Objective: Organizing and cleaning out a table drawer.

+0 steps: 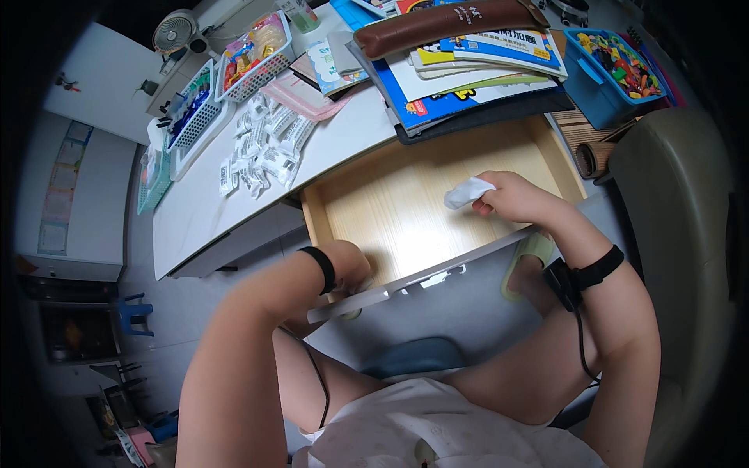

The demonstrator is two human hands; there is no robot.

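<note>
A pulled-out drawer with a light wood bottom [404,193] lies in front of me, nothing loose visible on its bottom apart from what is at my hands. My right hand [506,196] is over its right part, fingers closed on a white tissue or wipe [468,192]. At the drawer's near left corner is my left hand [350,266], bent downward; something whitish shows at its fingers, blurred and mostly hidden, so its grip cannot be told. Several small white wrapped packets [266,143] lie in a pile on the white desk [202,216], left of the drawer.
Books and folders [468,88] are stacked behind the drawer, with a brown case [450,26] on top. White baskets of snacks [254,76] and pens [190,120] stand at the back left. A blue bin [603,93] of small colourful pieces stands right, near an armchair [679,193].
</note>
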